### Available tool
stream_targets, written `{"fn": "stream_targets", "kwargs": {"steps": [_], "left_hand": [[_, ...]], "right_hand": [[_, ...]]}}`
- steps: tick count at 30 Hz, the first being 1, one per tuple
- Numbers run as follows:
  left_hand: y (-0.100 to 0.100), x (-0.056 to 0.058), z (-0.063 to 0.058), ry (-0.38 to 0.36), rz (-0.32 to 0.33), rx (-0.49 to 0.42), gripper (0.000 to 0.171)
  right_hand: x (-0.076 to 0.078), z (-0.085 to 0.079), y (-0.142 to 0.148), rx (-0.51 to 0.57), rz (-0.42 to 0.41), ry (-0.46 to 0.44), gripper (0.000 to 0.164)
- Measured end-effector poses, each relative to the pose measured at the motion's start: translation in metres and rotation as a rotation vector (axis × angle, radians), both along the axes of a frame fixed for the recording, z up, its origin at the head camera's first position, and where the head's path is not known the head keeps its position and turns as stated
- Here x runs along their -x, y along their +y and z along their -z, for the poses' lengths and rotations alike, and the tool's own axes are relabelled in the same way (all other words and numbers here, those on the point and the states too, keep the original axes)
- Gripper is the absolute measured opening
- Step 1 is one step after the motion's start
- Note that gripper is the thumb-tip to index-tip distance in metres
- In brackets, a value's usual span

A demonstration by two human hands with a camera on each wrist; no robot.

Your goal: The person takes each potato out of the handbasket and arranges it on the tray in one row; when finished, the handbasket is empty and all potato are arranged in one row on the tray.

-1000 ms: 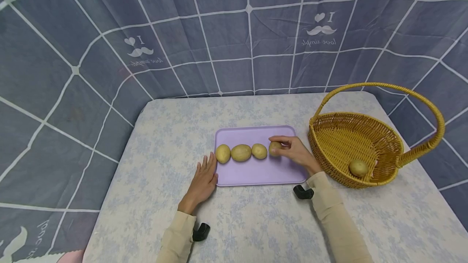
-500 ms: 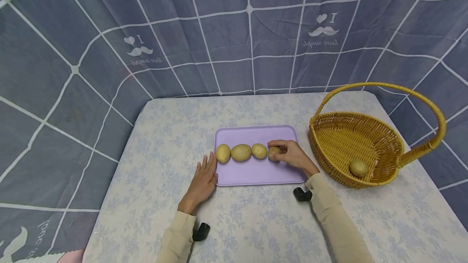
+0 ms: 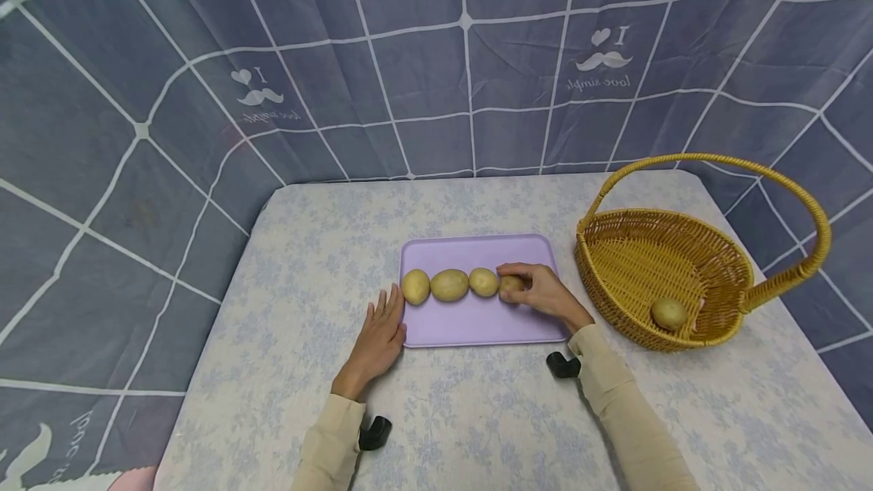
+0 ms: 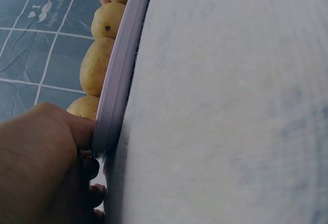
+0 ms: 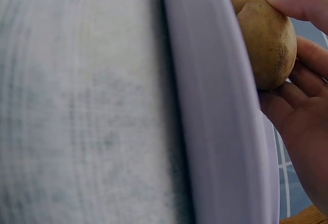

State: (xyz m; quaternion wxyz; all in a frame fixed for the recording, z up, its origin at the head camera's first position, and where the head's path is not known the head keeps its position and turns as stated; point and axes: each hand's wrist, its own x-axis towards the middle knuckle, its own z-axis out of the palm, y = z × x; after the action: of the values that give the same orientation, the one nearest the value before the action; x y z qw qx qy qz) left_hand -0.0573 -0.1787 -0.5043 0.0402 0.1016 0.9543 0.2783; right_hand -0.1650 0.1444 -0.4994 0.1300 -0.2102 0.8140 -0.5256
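Note:
On the lilac tray (image 3: 470,328), several potatoes form a row from the left edge toward the right. My right hand (image 3: 546,292) grips the rightmost potato (image 3: 511,286), thumb on its near side and fingers round the back. In the right wrist view this potato (image 5: 269,47) sits right against its neighbour. My left hand (image 3: 377,336) lies at the tray's left edge with its fingers stretched forward, beside the leftmost potato (image 3: 415,287). The left wrist view shows that thumb at the tray rim (image 4: 115,80).
Right of the tray stands a yellow wicker basket (image 3: 630,264) with a tall arched handle; one potato (image 3: 669,314) lies inside it. A pale floral cloth (image 3: 327,248) covers the table, and a blue-grey checked curtain (image 3: 423,67) hangs behind.
My right hand has slid the rightmost potato slightly left, up to the one beside it. The left hand has stayed at the tray's edge.

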Motion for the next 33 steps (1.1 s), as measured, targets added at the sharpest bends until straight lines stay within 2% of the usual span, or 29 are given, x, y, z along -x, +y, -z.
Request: {"fn": "stream_targets", "kwargs": {"steps": [8, 13, 21, 27, 33], "left_hand": [[0.000, 0.001, 0.001, -0.006, 0.001, 0.000, 0.060], [0.000, 0.000, 0.000, -0.012, 0.001, 0.001, 0.060], [0.000, -0.001, -0.001, -0.007, 0.004, -0.009, 0.060], [0.000, 0.000, -0.001, -0.012, 0.003, -0.002, 0.060], [0.000, 0.000, -0.001, -0.013, 0.003, 0.002, 0.060]], "right_hand": [[-0.001, -0.002, -0.002, 0.000, -0.058, 0.022, 0.046], [-0.003, -0.003, -0.003, -0.019, -0.079, 0.035, 0.053], [-0.005, -0.004, -0.005, -0.044, -0.065, 0.007, 0.057], [-0.005, -0.005, -0.004, -0.003, -0.042, -0.012, 0.057], [-0.009, -0.017, 0.005, 0.021, 0.001, -0.026, 0.059]]}}
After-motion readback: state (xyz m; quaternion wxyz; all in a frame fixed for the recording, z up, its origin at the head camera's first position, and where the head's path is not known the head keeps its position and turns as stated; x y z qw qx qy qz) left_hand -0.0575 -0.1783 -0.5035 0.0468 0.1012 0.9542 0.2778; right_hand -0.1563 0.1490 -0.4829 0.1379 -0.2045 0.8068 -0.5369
